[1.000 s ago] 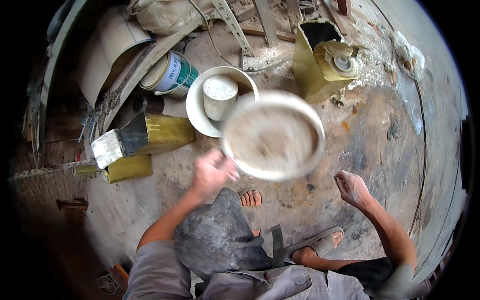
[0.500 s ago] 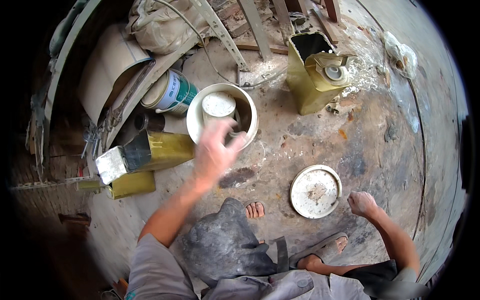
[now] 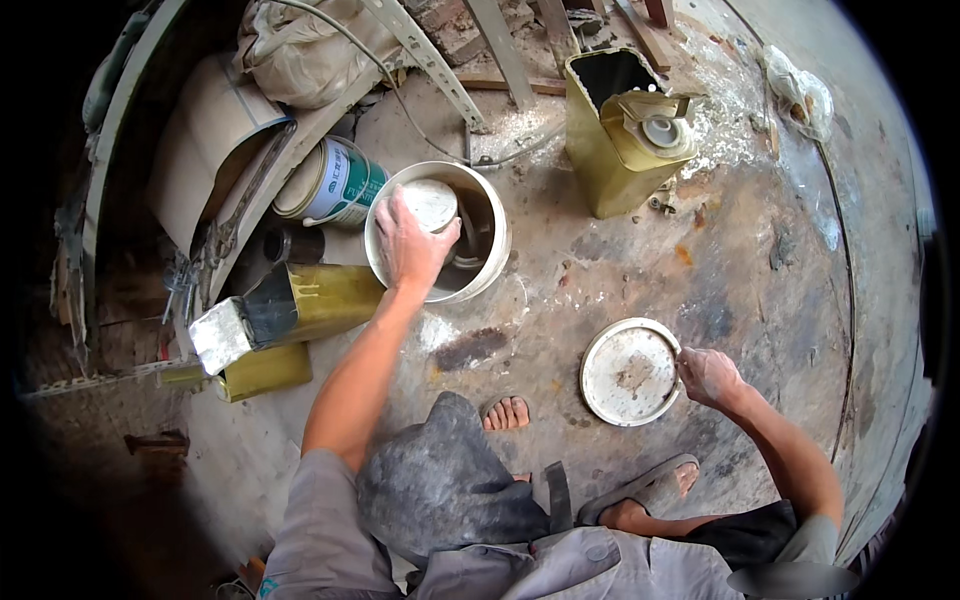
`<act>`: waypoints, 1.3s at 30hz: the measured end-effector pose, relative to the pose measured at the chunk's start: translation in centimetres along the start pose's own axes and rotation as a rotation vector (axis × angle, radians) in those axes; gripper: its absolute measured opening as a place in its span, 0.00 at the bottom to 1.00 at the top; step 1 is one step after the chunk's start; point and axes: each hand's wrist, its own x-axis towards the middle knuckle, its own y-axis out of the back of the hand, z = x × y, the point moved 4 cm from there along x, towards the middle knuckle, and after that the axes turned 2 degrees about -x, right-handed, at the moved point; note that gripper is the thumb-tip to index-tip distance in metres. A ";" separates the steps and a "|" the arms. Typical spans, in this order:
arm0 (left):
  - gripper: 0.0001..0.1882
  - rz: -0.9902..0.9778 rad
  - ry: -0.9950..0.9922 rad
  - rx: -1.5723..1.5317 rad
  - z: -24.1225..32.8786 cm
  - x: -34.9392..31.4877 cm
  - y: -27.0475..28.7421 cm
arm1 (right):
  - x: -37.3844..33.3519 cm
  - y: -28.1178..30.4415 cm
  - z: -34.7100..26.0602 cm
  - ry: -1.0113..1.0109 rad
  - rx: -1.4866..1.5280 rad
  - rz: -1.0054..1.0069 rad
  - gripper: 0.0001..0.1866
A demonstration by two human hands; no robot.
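My left hand (image 3: 412,245) reaches into a large white bucket (image 3: 497,268). Its fingers curl round the top of a smaller white tub (image 3: 432,206) with a whitish lid, standing inside. Beside the tub lies a pale curved piece, partly hidden. To the right, a round white lid (image 3: 622,372) with crumbly residue lies on the floor. The closed fingers of my right hand (image 3: 712,378) pinch its right rim; the thumb's place is hard to see.
Left of the bucket are a green-and-white paint can (image 3: 350,185) and a tipped, cut-open yellow tin (image 3: 335,303). Another cut tin (image 3: 600,165) stands at the back right. Metal legs (image 3: 500,50) and a cable (image 3: 395,90) lie beyond. My feet are near the lid.
My left hand has gone from a blurred reach over the bucket to a hold on the tub. My right hand has come up against the lid's rim.
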 end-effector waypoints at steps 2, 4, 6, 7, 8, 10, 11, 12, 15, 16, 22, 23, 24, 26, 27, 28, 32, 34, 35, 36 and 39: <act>0.52 0.015 0.014 -0.128 0.7 0.1 2.2 | -0.2 -0.3 0.5 -0.023 0.011 -0.012 0.10; 0.50 0.105 -0.057 -0.140 0.0 0.1 4.9 | -0.1 -0.3 0.1 -0.019 0.017 -0.024 0.10; 0.50 0.133 -0.038 -0.145 -0.8 0.0 7.3 | 0.1 -0.8 0.2 0.003 0.046 -0.014 0.10; 0.51 0.123 -0.021 -0.137 -0.9 0.0 8.2 | 0.2 -0.9 0.2 0.008 0.045 -0.008 0.10; 0.50 0.140 -0.005 -0.161 -1.0 0.0 9.2 | 0.2 -1.0 0.3 0.012 0.045 -0.001 0.10; 0.49 0.177 0.024 -0.212 -1.3 0.0 10.8 | 0.6 -0.5 0.2 0.023 0.039 0.004 0.10; 0.49 0.179 0.032 -0.258 -2.0 0.1 11.2 | 0.7 -0.4 0.3 0.025 0.042 0.014 0.10; 0.49 0.183 0.037 -0.300 -2.5 0.4 12.0 | 0.9 -0.3 0.2 0.031 0.049 0.026 0.10; 0.48 0.170 0.151 -0.511 -3.2 0.4 13.0 | 1.2 0.4 0.0 0.050 0.059 0.043 0.10; 0.48 0.159 0.218 -0.613 -3.6 0.4 13.2 | 1.2 0.5 0.0 0.055 0.064 0.049 0.10; 0.43 0.011 0.493 -1.029 -4.8 -0.6 13.4 | 0.7 0.9 0.4 0.038 0.068 0.056 0.10; 0.41 -0.022 0.502 -1.090 -4.7 -0.8 13.3 | 0.6 0.8 0.6 0.041 0.059 0.056 0.10; 0.39 -0.055 0.510 -1.151 -4.5 -1.0 13.1 | 0.5 0.7 0.6 0.037 0.059 0.044 0.10; 0.38 -0.118 0.529 -1.266 -3.9 -1.4 12.7 | 0.2 1.0 0.5 0.028 0.058 0.019 0.10; 0.39 -0.144 0.535 -1.316 -3.4 -1.5 12.7 | 0.2 1.1 0.3 0.026 0.060 0.019 0.10; 0.39 -0.171 0.541 -1.367 -3.0 -1.6 12.7 | 0.2 1.2 0.2 0.025 0.062 0.019 0.10; 0.37 -0.263 0.613 -1.517 -3.5 -2.2 12.3 | 0.4 1.5 -0.4 0.035 0.081 0.029 0.10; 0.36 -0.313 0.622 -1.587 -2.7 -2.5 12.3 | 0.5 1.6 -0.3 0.041 0.084 0.027 0.10; 0.36 -0.336 0.626 -1.621 -2.4 -2.6 12.3 | 0.5 1.5 -0.2 0.045 0.085 0.026 0.10; 0.36 -0.351 0.660 -1.653 -2.5 -2.8 12.0 | 0.5 1.4 0.0 0.049 0.082 0.028 0.10; 0.35 -0.345 0.721 -1.684 -2.0 -3.5 11.7 | 0.3 1.0 0.4 0.030 0.089 0.007 0.11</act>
